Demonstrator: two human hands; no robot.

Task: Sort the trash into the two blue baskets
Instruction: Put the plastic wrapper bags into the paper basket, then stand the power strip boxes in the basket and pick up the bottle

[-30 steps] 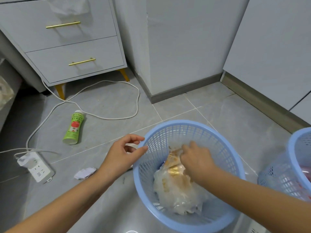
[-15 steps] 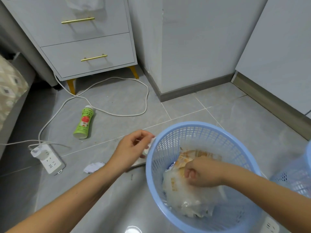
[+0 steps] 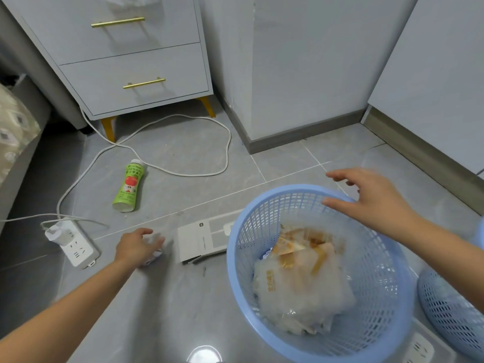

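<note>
A light blue basket (image 3: 237, 260) stands on the floor with a clear plastic bag (image 3: 301, 289) with orange print lying inside it. My right hand (image 3: 372, 197) hovers over the basket's far rim, fingers spread and holding nothing. A second blue basket (image 3: 450, 313) shows at the right edge. On the floor to the left, my left hand (image 3: 136, 246) curls its fingers over a crumpled white paper (image 3: 155, 254). A flat white carton (image 3: 201, 239) lies between that hand and the basket. A green juice bottle (image 3: 128, 187) lies on its side farther back.
A white power strip (image 3: 77, 246) with its cable (image 3: 183, 174) looping over the tiles lies left of my left hand. A grey drawer cabinet (image 3: 131, 74) on gold legs stands behind. White walls close off the back and right. A bed edge (image 3: 13, 132) is at far left.
My right hand let go of the plastic bag and rose out of the basket to its far rim. My left hand moved left and down from the basket rim onto the crumpled paper.
</note>
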